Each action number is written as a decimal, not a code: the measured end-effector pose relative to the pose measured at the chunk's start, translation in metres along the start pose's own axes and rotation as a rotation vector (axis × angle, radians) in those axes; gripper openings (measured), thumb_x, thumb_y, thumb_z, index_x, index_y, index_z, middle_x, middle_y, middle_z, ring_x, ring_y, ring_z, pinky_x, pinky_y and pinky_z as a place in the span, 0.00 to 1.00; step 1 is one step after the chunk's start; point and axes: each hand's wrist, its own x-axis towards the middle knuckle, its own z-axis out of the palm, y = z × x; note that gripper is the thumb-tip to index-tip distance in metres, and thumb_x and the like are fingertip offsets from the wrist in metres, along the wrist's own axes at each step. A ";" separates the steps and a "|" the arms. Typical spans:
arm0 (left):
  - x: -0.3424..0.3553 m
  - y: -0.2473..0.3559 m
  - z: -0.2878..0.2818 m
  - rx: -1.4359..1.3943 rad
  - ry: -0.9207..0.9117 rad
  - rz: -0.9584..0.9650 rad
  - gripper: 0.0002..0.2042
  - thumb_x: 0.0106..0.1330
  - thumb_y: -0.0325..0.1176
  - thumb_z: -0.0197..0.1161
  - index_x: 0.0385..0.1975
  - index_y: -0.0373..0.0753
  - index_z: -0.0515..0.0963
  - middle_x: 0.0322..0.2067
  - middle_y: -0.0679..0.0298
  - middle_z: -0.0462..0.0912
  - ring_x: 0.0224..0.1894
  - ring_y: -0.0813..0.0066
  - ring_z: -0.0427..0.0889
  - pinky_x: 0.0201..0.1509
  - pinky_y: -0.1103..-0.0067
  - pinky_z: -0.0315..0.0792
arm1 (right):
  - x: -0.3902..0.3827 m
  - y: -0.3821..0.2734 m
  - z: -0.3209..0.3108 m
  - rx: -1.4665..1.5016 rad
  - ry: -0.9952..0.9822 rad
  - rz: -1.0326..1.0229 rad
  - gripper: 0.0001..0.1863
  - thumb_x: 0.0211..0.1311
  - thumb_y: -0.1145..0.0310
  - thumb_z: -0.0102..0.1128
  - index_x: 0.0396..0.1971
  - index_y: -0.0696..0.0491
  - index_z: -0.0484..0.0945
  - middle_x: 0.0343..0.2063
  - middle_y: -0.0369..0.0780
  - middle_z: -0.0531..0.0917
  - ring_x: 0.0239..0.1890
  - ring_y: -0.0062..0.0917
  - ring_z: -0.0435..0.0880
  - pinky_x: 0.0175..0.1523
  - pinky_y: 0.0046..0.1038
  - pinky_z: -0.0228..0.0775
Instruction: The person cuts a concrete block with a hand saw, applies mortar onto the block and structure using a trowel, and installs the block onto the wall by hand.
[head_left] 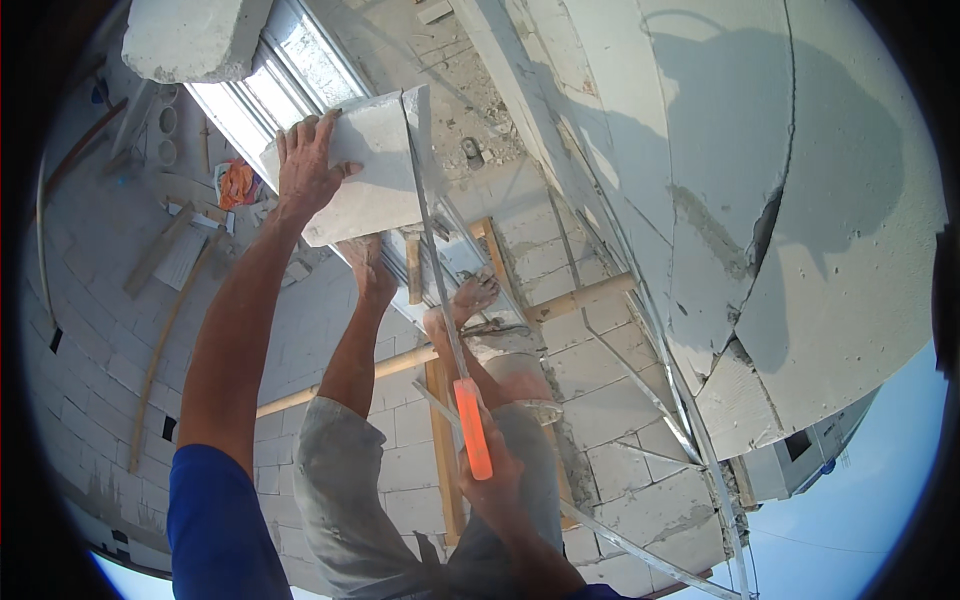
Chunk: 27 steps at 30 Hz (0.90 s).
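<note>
A sunlit, cracked pale wall (850, 310) carries a broad shadow (750, 130), with blue sky (850, 520) beyond its edge.

The ribbed metal platform (308, 52) under me carries a rough pale block (195, 38) toward the far left. Nearer, a pale slab (365, 180) lies across it; nearer still, my bare right foot (474, 294) stands right of a short wood strip (414, 270).

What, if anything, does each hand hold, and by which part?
The right hand holds the saw by its orange handle. The left hand rests on the pale block.
</note>
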 end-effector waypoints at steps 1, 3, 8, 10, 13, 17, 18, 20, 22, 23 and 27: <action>0.002 0.002 0.001 0.026 -0.030 -0.036 0.43 0.47 0.45 0.75 0.65 0.47 0.60 0.56 0.55 0.66 0.63 0.55 0.61 0.70 0.51 0.46 | 0.005 0.008 0.004 0.044 0.017 -0.065 0.28 0.57 0.79 0.56 0.61 0.53 0.66 0.41 0.47 0.81 0.36 0.36 0.83 0.37 0.31 0.74; 0.002 0.006 -0.001 0.047 -0.028 -0.043 0.43 0.47 0.45 0.75 0.65 0.47 0.60 0.56 0.55 0.66 0.63 0.55 0.61 0.71 0.51 0.46 | 0.045 0.008 0.013 0.066 -0.057 -0.009 0.30 0.56 0.80 0.56 0.61 0.54 0.65 0.41 0.48 0.81 0.37 0.36 0.84 0.36 0.32 0.75; -0.003 0.013 -0.004 0.031 -0.074 -0.038 0.44 0.47 0.46 0.75 0.65 0.47 0.60 0.55 0.55 0.67 0.63 0.56 0.62 0.71 0.52 0.46 | 0.084 -0.021 0.014 0.047 -0.200 0.267 0.26 0.56 0.80 0.56 0.58 0.57 0.68 0.39 0.48 0.81 0.39 0.34 0.84 0.38 0.31 0.75; -0.003 0.007 -0.006 0.041 -0.073 -0.061 0.44 0.47 0.46 0.75 0.65 0.47 0.60 0.55 0.55 0.68 0.62 0.56 0.62 0.71 0.53 0.46 | 0.036 -0.013 0.003 0.077 -0.070 0.080 0.24 0.57 0.78 0.56 0.55 0.57 0.69 0.39 0.48 0.81 0.39 0.33 0.84 0.38 0.31 0.74; 0.005 0.001 -0.003 0.056 -0.048 -0.024 0.44 0.47 0.46 0.75 0.65 0.47 0.60 0.56 0.55 0.68 0.62 0.56 0.63 0.71 0.53 0.46 | 0.011 -0.013 -0.007 -0.004 0.033 -0.033 0.22 0.57 0.77 0.56 0.54 0.57 0.70 0.38 0.48 0.81 0.38 0.33 0.84 0.37 0.31 0.73; 0.011 -0.001 -0.001 0.088 -0.004 0.003 0.44 0.47 0.44 0.75 0.65 0.46 0.59 0.56 0.54 0.68 0.62 0.55 0.64 0.69 0.55 0.48 | 0.094 -0.022 0.013 -0.075 -0.134 0.251 0.23 0.57 0.78 0.56 0.55 0.54 0.70 0.41 0.48 0.81 0.38 0.33 0.84 0.37 0.31 0.73; 0.012 -0.001 -0.002 0.071 0.018 0.008 0.44 0.47 0.44 0.75 0.65 0.45 0.59 0.56 0.54 0.68 0.62 0.55 0.63 0.69 0.55 0.48 | 0.091 -0.018 0.015 -0.092 -0.155 0.283 0.23 0.57 0.78 0.56 0.55 0.55 0.70 0.41 0.48 0.81 0.38 0.33 0.84 0.37 0.31 0.73; 0.008 0.000 -0.002 0.023 -0.107 -0.046 0.43 0.47 0.44 0.75 0.65 0.45 0.59 0.56 0.54 0.68 0.63 0.55 0.62 0.69 0.54 0.48 | 0.074 -0.010 0.013 0.032 -0.202 0.234 0.26 0.57 0.79 0.56 0.57 0.53 0.69 0.43 0.48 0.81 0.40 0.34 0.83 0.40 0.29 0.74; 0.004 -0.002 -0.004 0.041 -0.004 -0.012 0.43 0.47 0.44 0.75 0.65 0.45 0.60 0.56 0.55 0.68 0.62 0.55 0.63 0.69 0.54 0.48 | 0.035 -0.011 0.004 0.078 -0.100 0.212 0.29 0.57 0.81 0.55 0.61 0.52 0.66 0.43 0.48 0.81 0.43 0.35 0.83 0.44 0.27 0.75; 0.005 -0.002 -0.002 0.019 -0.058 -0.020 0.43 0.47 0.44 0.75 0.65 0.45 0.60 0.56 0.55 0.67 0.62 0.56 0.63 0.69 0.54 0.48 | 0.014 -0.009 -0.005 0.045 -0.043 0.053 0.33 0.54 0.80 0.59 0.63 0.53 0.64 0.39 0.48 0.82 0.39 0.40 0.83 0.42 0.32 0.75; 0.005 -0.001 0.003 0.026 -0.042 -0.031 0.44 0.46 0.46 0.75 0.65 0.45 0.60 0.57 0.55 0.66 0.62 0.57 0.62 0.70 0.53 0.47 | 0.038 0.007 0.011 0.195 0.001 -0.072 0.30 0.58 0.81 0.54 0.63 0.54 0.63 0.45 0.49 0.81 0.45 0.37 0.83 0.45 0.28 0.75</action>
